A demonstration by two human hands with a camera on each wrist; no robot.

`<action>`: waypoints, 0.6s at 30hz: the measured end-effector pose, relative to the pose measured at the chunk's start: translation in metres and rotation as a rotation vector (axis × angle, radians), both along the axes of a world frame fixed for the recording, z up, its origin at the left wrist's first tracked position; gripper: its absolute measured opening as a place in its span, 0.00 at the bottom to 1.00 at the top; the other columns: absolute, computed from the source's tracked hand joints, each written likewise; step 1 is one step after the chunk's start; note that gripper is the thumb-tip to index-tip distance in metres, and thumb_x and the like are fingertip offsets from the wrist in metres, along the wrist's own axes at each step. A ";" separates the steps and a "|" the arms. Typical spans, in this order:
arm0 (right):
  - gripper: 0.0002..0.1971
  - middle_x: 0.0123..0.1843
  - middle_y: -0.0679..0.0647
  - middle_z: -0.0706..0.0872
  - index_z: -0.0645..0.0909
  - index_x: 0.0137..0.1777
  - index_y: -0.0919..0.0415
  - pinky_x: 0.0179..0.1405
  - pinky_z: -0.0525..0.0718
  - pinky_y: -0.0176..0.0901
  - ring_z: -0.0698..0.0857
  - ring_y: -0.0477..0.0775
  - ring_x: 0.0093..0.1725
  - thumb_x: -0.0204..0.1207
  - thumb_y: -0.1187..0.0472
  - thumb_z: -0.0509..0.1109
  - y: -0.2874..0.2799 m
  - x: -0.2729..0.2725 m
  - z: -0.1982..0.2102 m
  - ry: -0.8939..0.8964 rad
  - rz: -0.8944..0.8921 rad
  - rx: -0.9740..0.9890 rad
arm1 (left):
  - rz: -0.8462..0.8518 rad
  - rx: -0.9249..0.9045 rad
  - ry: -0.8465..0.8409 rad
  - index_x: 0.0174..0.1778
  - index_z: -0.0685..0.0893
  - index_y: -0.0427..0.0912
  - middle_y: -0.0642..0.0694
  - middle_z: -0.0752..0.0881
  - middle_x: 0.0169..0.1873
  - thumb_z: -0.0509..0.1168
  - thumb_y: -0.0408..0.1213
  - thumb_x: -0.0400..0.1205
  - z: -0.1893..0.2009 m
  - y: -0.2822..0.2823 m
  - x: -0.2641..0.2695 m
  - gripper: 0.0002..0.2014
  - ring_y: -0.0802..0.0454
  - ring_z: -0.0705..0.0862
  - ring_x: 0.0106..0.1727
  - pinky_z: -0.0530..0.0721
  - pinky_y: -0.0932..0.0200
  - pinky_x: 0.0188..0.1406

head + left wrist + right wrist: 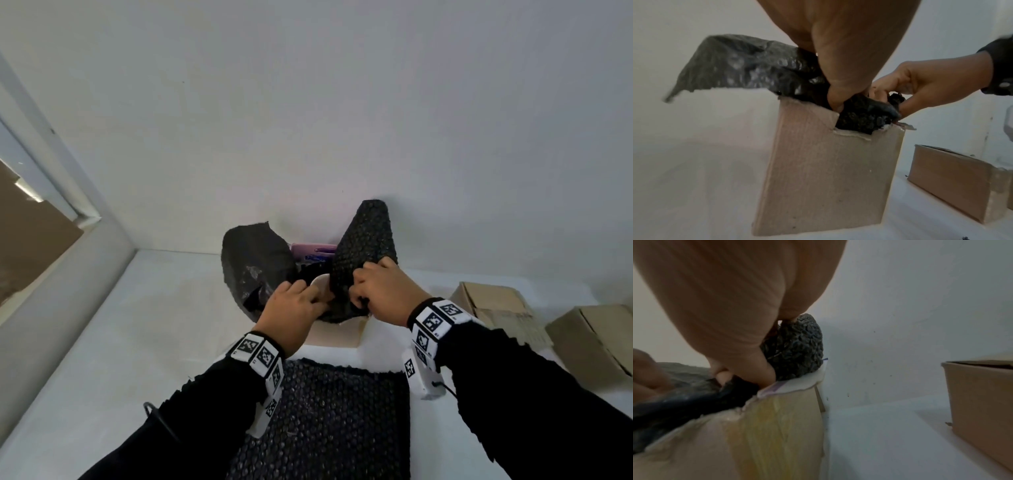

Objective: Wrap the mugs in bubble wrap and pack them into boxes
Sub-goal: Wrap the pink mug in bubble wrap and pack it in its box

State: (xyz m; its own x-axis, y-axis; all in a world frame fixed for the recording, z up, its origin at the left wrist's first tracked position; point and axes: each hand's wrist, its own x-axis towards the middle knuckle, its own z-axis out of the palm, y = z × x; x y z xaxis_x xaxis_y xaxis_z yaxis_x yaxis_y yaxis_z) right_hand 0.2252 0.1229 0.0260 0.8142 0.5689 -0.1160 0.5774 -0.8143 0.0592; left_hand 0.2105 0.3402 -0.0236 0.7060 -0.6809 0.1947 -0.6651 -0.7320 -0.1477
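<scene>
white table (137, 342): box (818, 170) holds black bubble wrap (363, 246).

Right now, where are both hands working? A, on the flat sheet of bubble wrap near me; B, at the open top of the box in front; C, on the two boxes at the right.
B: the left hand and right hand grip black bubble wrap at the top of the box.
</scene>
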 end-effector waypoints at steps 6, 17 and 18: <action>0.10 0.46 0.44 0.83 0.86 0.46 0.46 0.59 0.63 0.52 0.74 0.49 0.52 0.72 0.53 0.62 0.008 0.007 -0.003 0.046 -0.017 -0.049 | 0.233 0.100 0.209 0.77 0.68 0.52 0.51 0.87 0.38 0.58 0.32 0.78 0.001 -0.008 0.014 0.28 0.47 0.85 0.39 0.69 0.54 0.42; 0.22 0.37 0.45 0.79 0.84 0.40 0.55 0.60 0.53 0.56 0.63 0.49 0.53 0.82 0.49 0.51 0.023 0.009 -0.027 0.226 -0.090 -0.169 | 0.262 -0.076 0.006 0.33 0.79 0.48 0.52 0.78 0.26 0.78 0.31 0.57 -0.013 -0.014 0.030 0.16 0.47 0.78 0.28 0.69 0.55 0.31; 0.20 0.37 0.46 0.78 0.82 0.39 0.54 0.60 0.53 0.56 0.63 0.49 0.52 0.82 0.49 0.51 0.024 0.009 -0.025 0.237 -0.095 -0.173 | 0.252 -0.081 0.006 0.33 0.80 0.48 0.52 0.78 0.24 0.78 0.32 0.57 -0.013 -0.013 0.030 0.15 0.47 0.78 0.26 0.70 0.54 0.31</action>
State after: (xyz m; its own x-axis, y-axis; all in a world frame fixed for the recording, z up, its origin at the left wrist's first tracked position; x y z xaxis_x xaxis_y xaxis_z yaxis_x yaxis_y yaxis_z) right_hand 0.2345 0.1472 0.0005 0.8017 0.4465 -0.3973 0.5132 -0.8550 0.0747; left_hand 0.2401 0.3272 -0.0362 0.8527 -0.4657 0.2367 -0.4609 -0.8840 -0.0785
